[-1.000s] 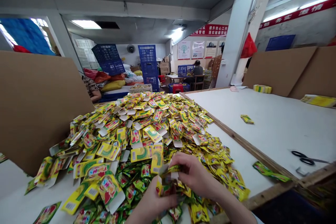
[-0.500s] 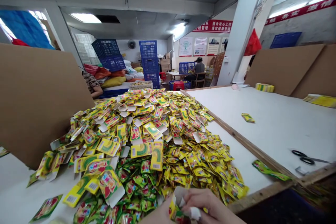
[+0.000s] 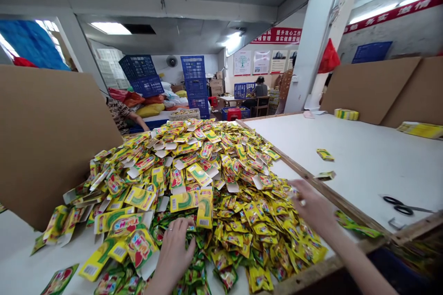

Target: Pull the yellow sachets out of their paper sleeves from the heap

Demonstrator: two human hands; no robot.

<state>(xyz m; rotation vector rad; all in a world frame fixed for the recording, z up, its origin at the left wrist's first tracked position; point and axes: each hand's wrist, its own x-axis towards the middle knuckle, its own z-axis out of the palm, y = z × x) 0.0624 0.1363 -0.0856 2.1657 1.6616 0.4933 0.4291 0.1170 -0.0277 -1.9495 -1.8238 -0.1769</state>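
Note:
My left hand (image 3: 176, 249) reaches down onto the green foil packets (image 3: 195, 260), thumb apart from the fingers, whose tips are partly hidden among them. To the right, my right hand (image 3: 308, 205) hovers above the edge of the yellow foil packets (image 3: 263, 214), near the wooden strip (image 3: 313, 182). Its fingers look loosely spread, somewhat blurred, with white wraps on some tips, and nothing shows in them. Just beyond it lies a small yellow carton (image 3: 325, 175) on the white tabletop. Yellow printed cartons (image 3: 199, 174), several with open flaps, are heaped behind both hands.
Black scissors (image 3: 403, 209) and a long green wrapper (image 3: 356, 226) lie at the right. Another small carton (image 3: 325, 155) rests on the right tabletop (image 3: 363, 156). A cardboard sheet (image 3: 51, 143) stands at left. Beyond the heap are a co-worker's arm (image 3: 136, 120) and stacked blue crates (image 3: 195, 83).
My hands were together at the bottom centre around a small carton. Now they are apart, left over the green packets, right farther forward. A small carton has appeared beside the wooden strip.

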